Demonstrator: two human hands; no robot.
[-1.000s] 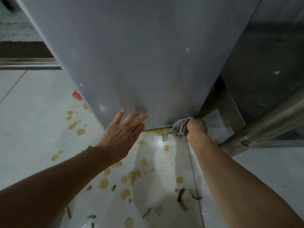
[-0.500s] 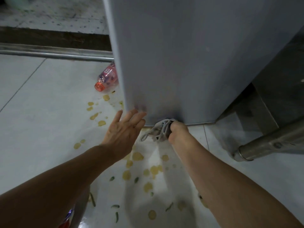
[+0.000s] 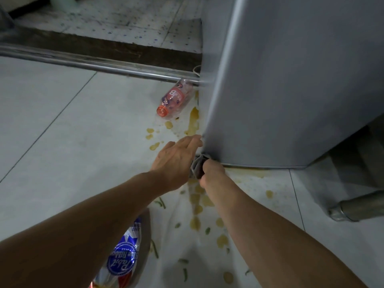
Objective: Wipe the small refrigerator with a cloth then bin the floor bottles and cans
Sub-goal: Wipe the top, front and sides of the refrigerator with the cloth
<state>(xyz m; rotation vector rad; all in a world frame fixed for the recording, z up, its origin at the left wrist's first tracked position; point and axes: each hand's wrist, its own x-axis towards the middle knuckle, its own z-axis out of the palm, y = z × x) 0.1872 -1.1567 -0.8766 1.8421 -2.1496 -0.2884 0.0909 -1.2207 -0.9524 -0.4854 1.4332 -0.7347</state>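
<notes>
The refrigerator (image 3: 291,80) filled the upper right of the frame, its grey side panel reaching down to the floor (image 3: 62,142). At its lower front corner, near the centre of the frame, a grey cloth (image 3: 197,166) was bunched against the bottom edge. The right hand (image 3: 212,173) had its grip clamped on the cloth, fingers curled round it. The left hand (image 3: 176,156) lay just left of it, fingers straight and apart, fingertips touching the refrigerator's corner edge. A clear plastic bottle (image 3: 176,98) with a red cap and pink label lay on its side on the floor, above the hands and close beside the refrigerator. A can (image 3: 122,256) with a blue and white label showed at the lower edge, partly hidden behind the left forearm. Yellow-brown spill marks (image 3: 195,204) and green scraps dotted the floor between the arms. A metal rail (image 3: 83,63) crossed the upper left.
</notes>
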